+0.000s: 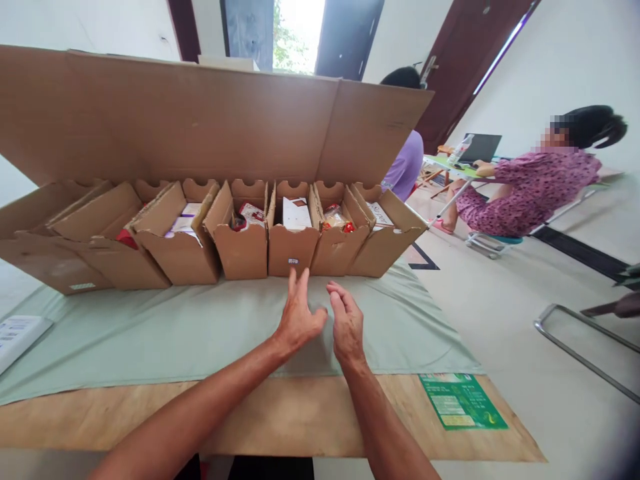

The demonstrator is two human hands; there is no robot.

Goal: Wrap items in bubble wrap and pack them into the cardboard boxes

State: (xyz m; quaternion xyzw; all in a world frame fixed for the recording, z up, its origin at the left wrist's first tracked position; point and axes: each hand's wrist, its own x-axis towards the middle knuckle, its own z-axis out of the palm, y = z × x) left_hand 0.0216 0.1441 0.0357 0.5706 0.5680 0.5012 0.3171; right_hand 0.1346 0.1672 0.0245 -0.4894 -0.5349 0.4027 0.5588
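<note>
Row of boxes [240, 253] on cloth [150, 333], card [461, 400] front-right.

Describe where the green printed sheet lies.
The green printed sheet lies flat at the wooden table's near right corner in the head view, beside the pale cloth's edge, right of the right hand.

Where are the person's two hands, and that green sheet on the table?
left hand [299, 321]: head view, on the back of the hand.
right hand [347, 327]: head view, on the back of the hand.
green sheet [461, 400]: head view, on the middle of its printed face.
</note>
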